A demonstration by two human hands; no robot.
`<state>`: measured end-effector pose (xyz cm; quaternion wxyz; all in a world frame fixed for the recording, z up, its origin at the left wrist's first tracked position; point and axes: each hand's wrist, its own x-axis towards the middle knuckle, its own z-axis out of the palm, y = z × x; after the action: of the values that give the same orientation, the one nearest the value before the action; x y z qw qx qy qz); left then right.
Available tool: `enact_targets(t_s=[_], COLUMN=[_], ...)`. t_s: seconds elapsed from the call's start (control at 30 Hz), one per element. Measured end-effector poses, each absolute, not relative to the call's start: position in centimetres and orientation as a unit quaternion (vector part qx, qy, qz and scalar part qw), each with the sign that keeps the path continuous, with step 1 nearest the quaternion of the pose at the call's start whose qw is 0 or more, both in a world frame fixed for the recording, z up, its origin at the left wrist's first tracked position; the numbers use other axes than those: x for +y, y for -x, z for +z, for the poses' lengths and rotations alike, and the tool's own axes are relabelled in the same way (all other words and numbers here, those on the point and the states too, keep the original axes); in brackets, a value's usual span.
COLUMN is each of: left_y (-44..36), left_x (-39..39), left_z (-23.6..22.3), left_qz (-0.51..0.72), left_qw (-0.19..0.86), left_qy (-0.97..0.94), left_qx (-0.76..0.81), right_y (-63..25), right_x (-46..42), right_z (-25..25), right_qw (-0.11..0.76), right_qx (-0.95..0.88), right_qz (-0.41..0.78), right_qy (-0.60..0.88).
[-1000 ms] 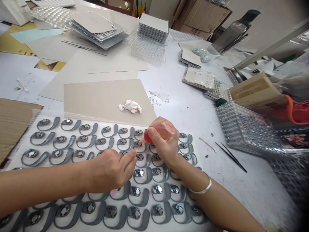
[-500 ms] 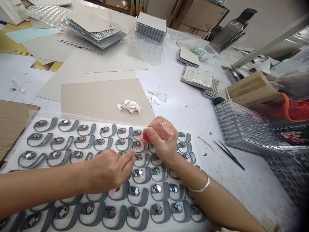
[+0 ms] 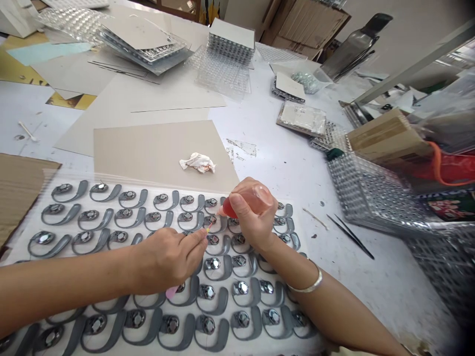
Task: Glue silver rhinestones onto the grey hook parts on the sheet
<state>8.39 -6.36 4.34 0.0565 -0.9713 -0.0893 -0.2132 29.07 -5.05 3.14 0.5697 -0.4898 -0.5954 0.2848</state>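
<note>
My left hand (image 3: 163, 262) is closed in a pinch on a thin stick tool (image 3: 209, 228) with a yellow and orange tip. A pink end showing below the hand may belong to it. My right hand (image 3: 256, 217) wraps round a small soft bottle (image 3: 254, 200) of red liquid, tilted with its pale nozzle to the left, just above the stick's tip. Both hands are over rows of grey curved bands with round shiny metal heads, like watches (image 3: 213, 269), laid on a white sheet. The stick's tip is close to one head; whether it touches, I cannot tell.
A crumpled, red-stained white tissue (image 3: 198, 162) lies on grey cardboard (image 3: 156, 148) beyond the rows. Black tweezers (image 3: 351, 236) and a cotton swab (image 3: 315, 218) lie at right. Clear blister trays (image 3: 378, 193) stack up at far right, more stand at the back.
My right hand has shifted slightly right with the bottle, so its nozzle is a little farther from the stick's tip. My left hand has hardly moved.
</note>
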Motion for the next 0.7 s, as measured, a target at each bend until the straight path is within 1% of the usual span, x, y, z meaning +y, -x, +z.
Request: enact_targets(t_s=[0.17, 0.47, 0.7], left_y=[-8.37, -8.45, -8.44], left_x=[-6.41, -6.27, -6.37], left_z=[4.34, 4.39, 4.42], left_qz=[-0.222, -0.226, -0.235], left_qw=[0.051, 0.035, 0.032], left_qy=[0.97, 0.97, 0.967], left_qx=[-0.089, -0.087, -0.091], right_y=[-28.86, -28.77, -29.28], right_x=[-4.96, -5.09, -5.0], right_z=[3.27, 3.28, 2.84], right_qw=[0.573, 0.572, 0.609], right_qx=[-0.608, -0.613, -0.589], right_qz=[0.263, 0.263, 0.252], right_qy=[0.483, 0.477, 0.467])
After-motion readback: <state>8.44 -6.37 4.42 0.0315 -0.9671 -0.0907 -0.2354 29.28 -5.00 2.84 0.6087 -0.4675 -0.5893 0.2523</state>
